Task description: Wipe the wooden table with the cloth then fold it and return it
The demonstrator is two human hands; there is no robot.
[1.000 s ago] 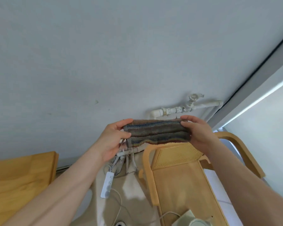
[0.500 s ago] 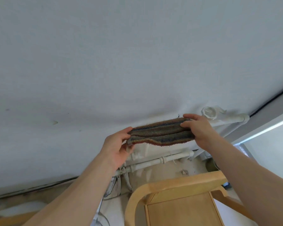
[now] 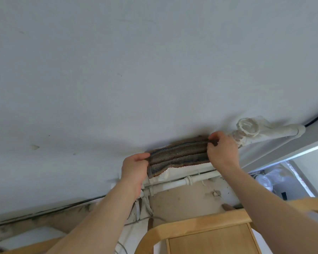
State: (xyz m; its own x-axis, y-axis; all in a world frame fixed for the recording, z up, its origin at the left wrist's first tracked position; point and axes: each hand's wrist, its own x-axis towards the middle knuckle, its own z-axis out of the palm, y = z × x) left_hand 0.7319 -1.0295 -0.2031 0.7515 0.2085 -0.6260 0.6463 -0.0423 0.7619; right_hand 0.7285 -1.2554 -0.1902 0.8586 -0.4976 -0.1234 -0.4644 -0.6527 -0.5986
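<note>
Striped folded cloth [image 3: 178,154] is pinched at its ends: left hand [image 3: 135,168] and right hand [image 3: 222,153] both curl fingers around it, beside the white pipe [image 3: 182,182].

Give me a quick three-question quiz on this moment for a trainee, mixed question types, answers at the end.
1. Which hands grip the folded striped cloth? A) left only B) right only C) both
2. True or false: the cloth lies on the wooden chair.
3. Short answer: which hand is nearer the round pipe fitting?

Key:
1. C: the left hand and right hand each hold an end.
2. False: it is held up by the wall, above the chair.
3. The right hand.
</note>
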